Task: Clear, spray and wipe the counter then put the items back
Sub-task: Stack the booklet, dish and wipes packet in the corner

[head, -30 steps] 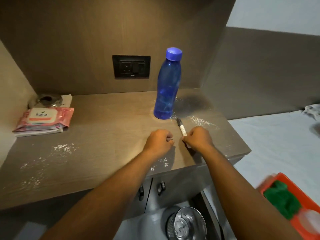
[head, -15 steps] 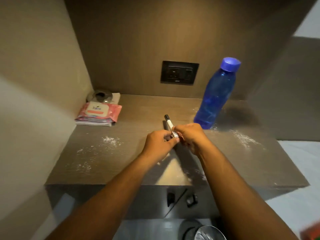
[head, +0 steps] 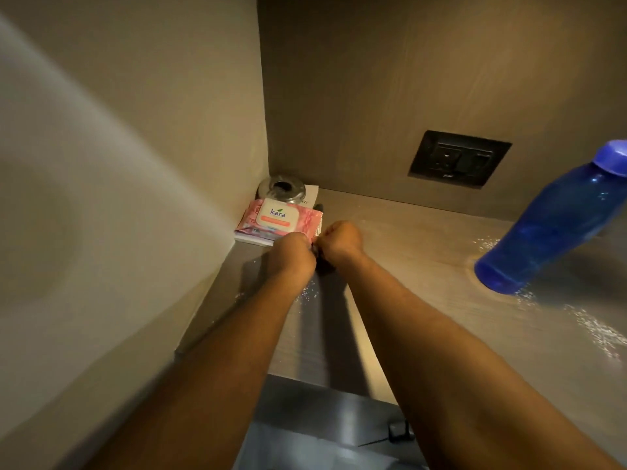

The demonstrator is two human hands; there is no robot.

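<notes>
The brown counter carries patches of white powder. My left hand and my right hand are curled together over the counter's left part, right in front of a pink pack of wipes. Both hands grip a marker. Only its dark end shows beyond my knuckles, beside the pack. A blue bottle with a blue cap stands on the counter at the right, apart from both hands.
A round metal object sits on a white booklet in the back left corner behind the wipes. A black wall socket is on the back panel. A side wall closes the left. Drawer knobs show below the front edge.
Both hands have carried the marker left across the counter, from beside the blue bottle to the pack of wipes. The view has swung left, so the bottle now sits at the right edge.
</notes>
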